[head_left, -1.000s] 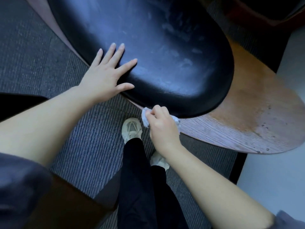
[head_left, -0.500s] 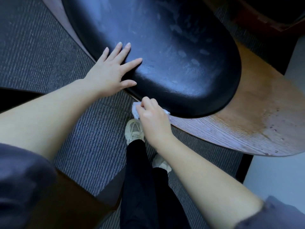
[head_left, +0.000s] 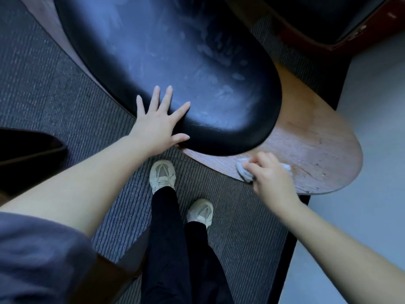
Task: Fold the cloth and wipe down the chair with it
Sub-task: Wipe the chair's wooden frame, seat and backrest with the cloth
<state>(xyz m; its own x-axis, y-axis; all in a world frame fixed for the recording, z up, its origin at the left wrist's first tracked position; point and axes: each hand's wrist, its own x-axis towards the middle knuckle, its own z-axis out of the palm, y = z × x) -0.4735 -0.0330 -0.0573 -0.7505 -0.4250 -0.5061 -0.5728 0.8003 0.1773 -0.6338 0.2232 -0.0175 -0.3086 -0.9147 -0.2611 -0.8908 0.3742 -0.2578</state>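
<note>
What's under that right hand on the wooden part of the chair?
A pale cloth: its ends show on either side of the right hand, which grips it against the wooden panel. The hand covers the cloth's middle, so its folds cannot be seen.

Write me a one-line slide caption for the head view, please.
Left hand flat on the black cushion; right hand pressing a bunched cloth to the wooden seat.

Your left hand (head_left: 156, 126) lies flat on the chair cushion (head_left: 175, 62) at its near-left edge. Right of it, your right hand (head_left: 271, 178) holds the cloth (head_left: 242, 170) on the seat board (head_left: 317, 145) at its near edge.
</note>
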